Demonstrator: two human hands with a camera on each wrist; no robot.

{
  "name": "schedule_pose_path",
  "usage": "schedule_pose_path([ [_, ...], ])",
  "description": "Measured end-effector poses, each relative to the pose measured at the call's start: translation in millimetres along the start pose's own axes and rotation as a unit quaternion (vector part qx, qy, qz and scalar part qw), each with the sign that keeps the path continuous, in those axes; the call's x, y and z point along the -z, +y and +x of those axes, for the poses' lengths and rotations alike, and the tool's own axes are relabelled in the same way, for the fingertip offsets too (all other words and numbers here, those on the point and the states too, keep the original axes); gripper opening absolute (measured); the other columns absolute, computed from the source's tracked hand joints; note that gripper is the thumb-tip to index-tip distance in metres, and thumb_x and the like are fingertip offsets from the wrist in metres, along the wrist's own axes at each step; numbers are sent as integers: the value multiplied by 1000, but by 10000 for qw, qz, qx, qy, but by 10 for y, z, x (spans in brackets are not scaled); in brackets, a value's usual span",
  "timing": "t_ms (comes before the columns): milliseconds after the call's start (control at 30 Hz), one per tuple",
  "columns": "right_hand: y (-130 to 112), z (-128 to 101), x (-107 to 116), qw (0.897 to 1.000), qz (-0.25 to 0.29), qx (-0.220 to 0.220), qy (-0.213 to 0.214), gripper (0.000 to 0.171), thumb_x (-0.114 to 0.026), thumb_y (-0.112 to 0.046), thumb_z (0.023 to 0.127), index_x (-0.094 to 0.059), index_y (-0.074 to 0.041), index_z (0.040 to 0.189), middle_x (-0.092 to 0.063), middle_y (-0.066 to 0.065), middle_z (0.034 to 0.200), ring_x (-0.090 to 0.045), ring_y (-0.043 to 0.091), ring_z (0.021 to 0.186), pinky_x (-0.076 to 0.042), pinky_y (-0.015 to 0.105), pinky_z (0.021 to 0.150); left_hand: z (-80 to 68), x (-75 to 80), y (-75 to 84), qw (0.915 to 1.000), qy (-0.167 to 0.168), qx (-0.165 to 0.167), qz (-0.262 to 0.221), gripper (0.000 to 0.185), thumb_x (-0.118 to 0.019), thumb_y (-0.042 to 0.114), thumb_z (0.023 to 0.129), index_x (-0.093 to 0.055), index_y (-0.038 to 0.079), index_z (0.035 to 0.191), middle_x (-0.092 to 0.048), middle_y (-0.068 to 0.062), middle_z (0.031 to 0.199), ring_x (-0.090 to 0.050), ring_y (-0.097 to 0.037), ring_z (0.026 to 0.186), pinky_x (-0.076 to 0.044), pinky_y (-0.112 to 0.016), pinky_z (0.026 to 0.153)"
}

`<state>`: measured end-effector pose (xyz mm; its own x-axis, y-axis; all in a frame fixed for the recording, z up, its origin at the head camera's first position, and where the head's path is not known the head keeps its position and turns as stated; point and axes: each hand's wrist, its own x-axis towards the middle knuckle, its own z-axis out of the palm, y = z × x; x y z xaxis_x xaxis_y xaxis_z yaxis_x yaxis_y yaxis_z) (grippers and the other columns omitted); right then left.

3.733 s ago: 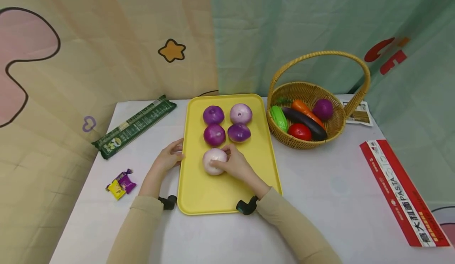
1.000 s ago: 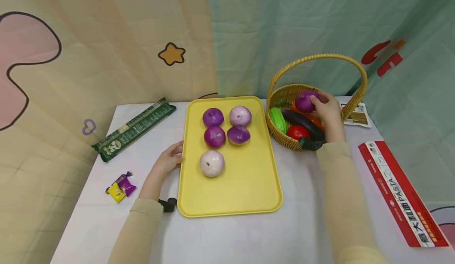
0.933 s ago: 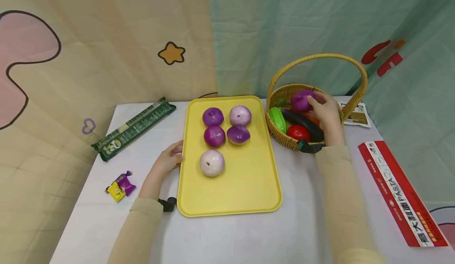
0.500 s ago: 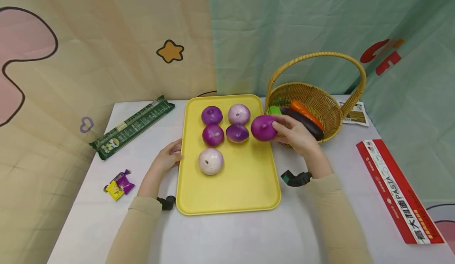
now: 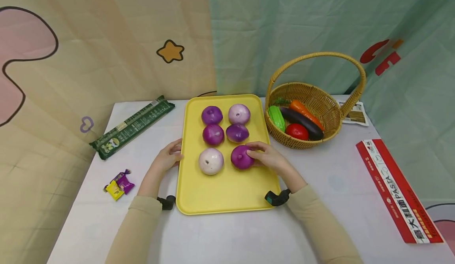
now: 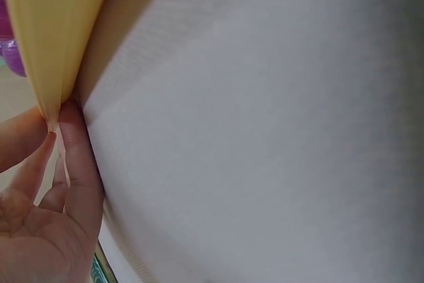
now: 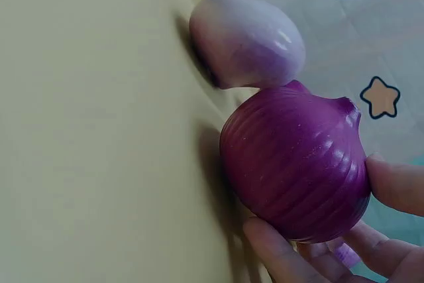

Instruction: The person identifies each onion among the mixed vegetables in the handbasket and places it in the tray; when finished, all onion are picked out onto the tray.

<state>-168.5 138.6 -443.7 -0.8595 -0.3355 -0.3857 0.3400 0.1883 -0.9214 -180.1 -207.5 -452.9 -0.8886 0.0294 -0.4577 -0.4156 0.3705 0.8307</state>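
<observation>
My right hand (image 5: 269, 157) holds a purple onion (image 5: 241, 158) by its side, thumb on one side and fingers on the other. It is at the middle right of a yellow tray (image 5: 227, 195); a narrow shadow lies beside it in the right wrist view, and I cannot tell whether it touches the tray. Left of it sits a pale onion (image 5: 211, 161). Behind them stand two rows of onions: a dark purple onion (image 5: 212, 115), a light onion (image 5: 239, 114), and two more purple ones. My left hand (image 5: 168, 157) pinches the tray's left rim between thumb and fingers.
A wicker basket (image 5: 332, 131) with a tall handle holds a green vegetable, an eggplant, a carrot and a tomato. A red pasta box (image 5: 401, 193) lies at right, a flat packet (image 5: 355, 114) behind the basket. On the left are a green packet (image 5: 131, 127) and wrapped candies (image 5: 119, 185).
My right hand let go of the pale onion, took the purple onion out of the basket and carried it left and toward me over the tray. The left hand stays at the rim.
</observation>
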Motion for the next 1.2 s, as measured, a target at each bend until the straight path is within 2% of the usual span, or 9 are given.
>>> schedule_pose_path([
  [333,36,19,-86,9969,-505,0,595,47,-60,-25,99,-52,1,138,-54,22,133,-59,30,116,-53,38,97,1,-6,8,10000,-23,-14,16,65,-51,-1,98,-27,14,157,-41,-21,144,-49,-29,126,-52,-26,86],
  [600,35,-11,-77,9959,-701,94,572,53,-59,-29,100,-47,1,142,-52,24,137,-60,35,118,-52,40,99,-18,-9,33,10000,-19,26,21,65,-51,0,99,-27,16,157,-40,-20,146,-46,-30,128,-51,-28,90],
  [767,16,-18,-63,9957,-732,246,516,54,-57,-27,100,-43,1,144,-47,23,145,-53,38,127,-51,43,101,-20,-10,26,10000,-20,16,9,66,-52,0,99,-26,15,157,-40,-21,146,-46,-31,128,-52,-31,92],
  [933,-44,-91,15,9921,-1018,397,617,53,-55,-28,101,-43,-1,145,-48,20,145,-52,36,129,-51,42,100,-26,-6,21,9995,52,-64,312,64,-51,0,98,-26,10,157,-41,-24,144,-48,-34,127,-53,-30,87],
  [1067,-153,-196,144,9866,-1173,789,814,52,-55,-27,101,-45,2,143,-51,22,142,-54,36,126,-50,45,101,-69,-16,78,9974,26,-54,719,64,-49,8,101,-19,5,157,-39,-26,146,-44,-38,134,-50,-38,97],
  [1200,-315,-332,342,9722,-1550,1143,1334,49,-57,-30,100,-51,-1,140,-57,20,137,-56,35,123,-48,48,103,-168,7,233,9941,16,-162,1075,70,-46,18,103,-5,2,158,-34,-27,151,-35,-41,140,-38,-51,111],
])
